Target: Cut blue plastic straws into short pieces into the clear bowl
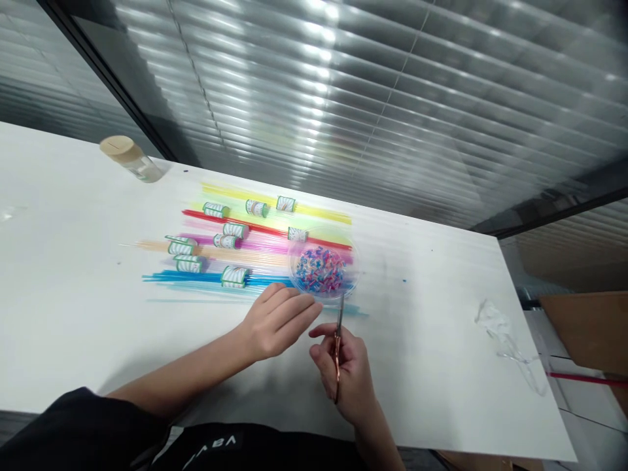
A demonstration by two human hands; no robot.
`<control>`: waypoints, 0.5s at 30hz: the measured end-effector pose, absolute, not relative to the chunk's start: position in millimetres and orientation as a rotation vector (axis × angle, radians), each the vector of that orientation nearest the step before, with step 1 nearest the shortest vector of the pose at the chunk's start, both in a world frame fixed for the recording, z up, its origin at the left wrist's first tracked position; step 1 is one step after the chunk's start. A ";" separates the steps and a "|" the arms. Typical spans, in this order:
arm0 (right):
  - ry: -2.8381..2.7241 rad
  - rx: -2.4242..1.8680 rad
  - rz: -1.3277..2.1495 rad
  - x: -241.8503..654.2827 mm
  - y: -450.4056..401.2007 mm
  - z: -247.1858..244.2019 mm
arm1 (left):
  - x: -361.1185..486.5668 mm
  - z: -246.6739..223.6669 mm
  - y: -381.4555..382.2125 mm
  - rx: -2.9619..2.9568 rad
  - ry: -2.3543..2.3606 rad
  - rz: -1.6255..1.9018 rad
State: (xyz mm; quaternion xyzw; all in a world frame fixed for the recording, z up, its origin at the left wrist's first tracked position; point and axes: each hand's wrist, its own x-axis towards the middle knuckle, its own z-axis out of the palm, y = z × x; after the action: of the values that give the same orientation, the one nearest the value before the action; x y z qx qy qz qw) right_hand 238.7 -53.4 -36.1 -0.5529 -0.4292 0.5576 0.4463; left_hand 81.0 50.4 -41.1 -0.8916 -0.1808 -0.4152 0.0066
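Note:
My right hand [346,366] is wrapped round the copper-coloured handles of a pair of scissors [338,340], whose blades point up toward a clear round bowl. That bowl [356,275] holds many small cut pieces [320,269] in blue, pink and red. Just below and left of the bowl is my left hand [282,320], fingers together and pointing right; whether it holds something is hidden. Beside it lie long blue sticks [201,277], with red sticks [260,227] and yellow sticks [324,212] farther back. Paper bands, one a white and green wrap [235,277], sit round the bundles.
A jar with a tan lid [131,159] stands near the back left edge of the white table [432,366]. Crumpled clear plastic [498,327] lies at the right. Window blinds rise behind the table. Brown cardboard [583,327] is beyond the right edge.

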 end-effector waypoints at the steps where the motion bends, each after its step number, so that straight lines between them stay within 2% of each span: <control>1: -1.052 -1.380 1.354 241.9 -57.4 -36.1 | 87.2 -36.9 49.3 -2.795 -0.545 -1.297; 6: -1.048 -1.443 1.275 256.3 -75.2 -37.1 | 110.0 -22.8 43.2 -2.820 -0.482 -1.268; 15: -0.731 -1.469 1.232 271.2 -81.2 -41.4 | 121.0 -27.8 39.0 -2.824 -0.484 -1.265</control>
State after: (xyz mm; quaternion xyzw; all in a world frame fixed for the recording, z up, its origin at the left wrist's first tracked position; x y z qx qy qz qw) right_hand 271.2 -81.2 -41.4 -0.6121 -0.3047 0.5134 0.5185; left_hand 121.0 39.0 -27.8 -0.9017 -0.1544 -0.4038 0.0050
